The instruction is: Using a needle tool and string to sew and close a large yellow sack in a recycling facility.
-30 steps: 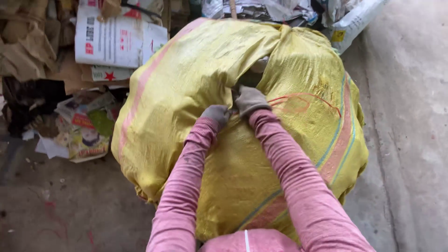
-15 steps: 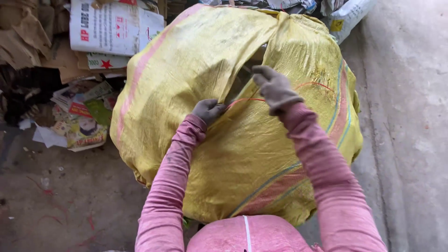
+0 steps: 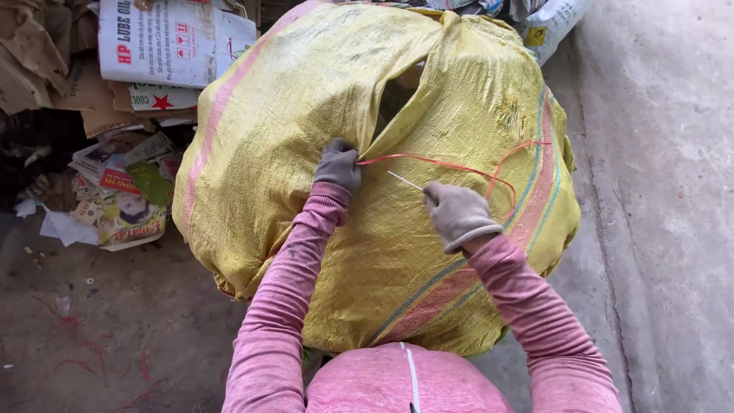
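Since a moment ago my right hand [image 3: 457, 213] has drawn back from the seam, closed on a thin metal needle [image 3: 405, 182] trailing a red plastic string [image 3: 451, 164], so I judge a stitch has just been pulled through. My left hand [image 3: 337, 164] pinches the fold of the bulging yellow woven sack [image 3: 306, 191], which stands on the concrete floor [image 3: 665, 191]. Upper left lie a white printed carton [image 3: 164, 42] and glossy coloured paper scraps [image 3: 122, 195].
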